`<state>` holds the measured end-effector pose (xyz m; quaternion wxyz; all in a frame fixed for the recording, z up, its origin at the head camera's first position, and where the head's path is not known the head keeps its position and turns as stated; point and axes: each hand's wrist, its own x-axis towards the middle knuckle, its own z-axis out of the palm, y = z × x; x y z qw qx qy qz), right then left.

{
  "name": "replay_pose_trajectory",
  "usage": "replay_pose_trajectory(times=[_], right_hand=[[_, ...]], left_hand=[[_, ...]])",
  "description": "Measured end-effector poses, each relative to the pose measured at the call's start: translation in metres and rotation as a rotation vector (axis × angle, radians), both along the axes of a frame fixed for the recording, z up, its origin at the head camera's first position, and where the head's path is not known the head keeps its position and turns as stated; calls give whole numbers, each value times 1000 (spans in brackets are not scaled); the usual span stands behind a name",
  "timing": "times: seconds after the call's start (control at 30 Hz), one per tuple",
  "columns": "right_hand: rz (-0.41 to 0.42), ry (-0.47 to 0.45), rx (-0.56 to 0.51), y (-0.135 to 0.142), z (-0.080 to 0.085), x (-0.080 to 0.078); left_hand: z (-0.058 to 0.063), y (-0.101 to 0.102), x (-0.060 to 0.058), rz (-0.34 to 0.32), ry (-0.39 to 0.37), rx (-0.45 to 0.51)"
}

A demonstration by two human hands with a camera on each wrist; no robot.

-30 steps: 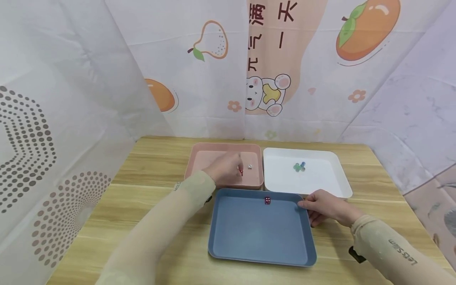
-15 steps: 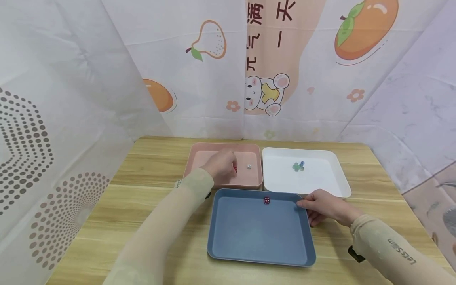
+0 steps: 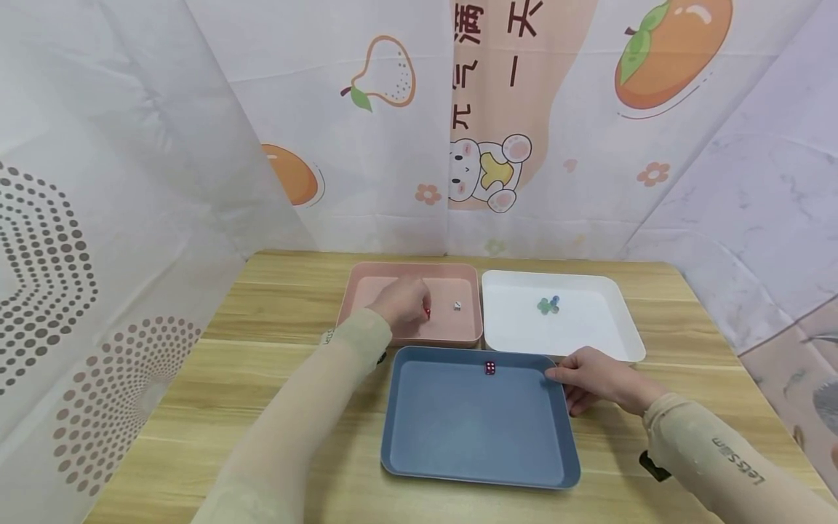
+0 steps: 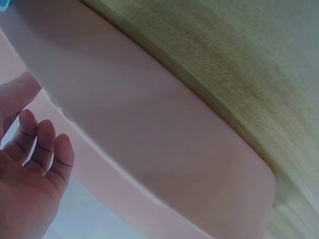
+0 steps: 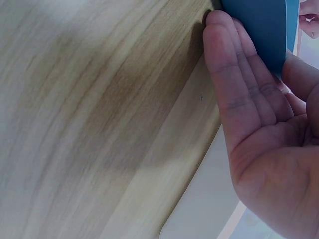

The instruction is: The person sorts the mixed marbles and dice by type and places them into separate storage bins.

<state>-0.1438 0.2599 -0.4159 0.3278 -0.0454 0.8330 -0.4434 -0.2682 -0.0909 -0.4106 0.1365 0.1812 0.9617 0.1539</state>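
Inside the pink tray [image 3: 366, 291], my left hand [image 3: 402, 298] holds a small red die [image 3: 428, 314] at its fingertips. The left wrist view shows that hand [image 4: 35, 164] with curled fingers beside the tray wall [image 4: 129, 104]; the die is hidden there. A white die [image 3: 457, 306] lies just right of the hand. My right hand [image 3: 599, 378] grips the far right corner of the blue tray [image 3: 481, 422], thumb over the rim and fingers along the outer wall. Another red die [image 3: 490, 367] lies in the blue tray near its far edge.
A white tray [image 3: 589, 313] stands right of the pink one, with a small cluster of green and blue beads [image 3: 548, 305] in it. All three trays sit close together on a wooden table [image 3: 275, 349]. A printed curtain [image 3: 406, 167] hangs behind.
My left hand has shifted slightly left inside the pink tray, and the red die has moved with it. The right hand stays on the blue tray's corner.
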Motion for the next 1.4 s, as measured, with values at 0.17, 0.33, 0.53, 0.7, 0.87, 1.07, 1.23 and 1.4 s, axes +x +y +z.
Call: replay_pose_trajectory(times=[0.17,0.33,0.53,0.7,0.87,1.07,1.23,1.4], right_hand=[[-4,-2,7,1,-1,0],[-5,-7,10,0,0,0],[-10,-7,29,-1,2,1],[-7,-7,29,-2,3,1],[-7,-2,31,-2,2,1],[-7,-9,29,-1,2,1],[-5,-7,29,-1,2,1],[0,-4,25,0,2,1]], left_hand=[[0,-1,2,20,-30,24],[3,-3,5,-9,-20,50],[8,2,20,-103,-9,127],[16,14,39,-154,-15,148],[23,29,60,-217,-19,168],[23,46,80,-282,-30,232],[19,58,92,-298,-41,213],[13,65,97,-280,-71,199]])
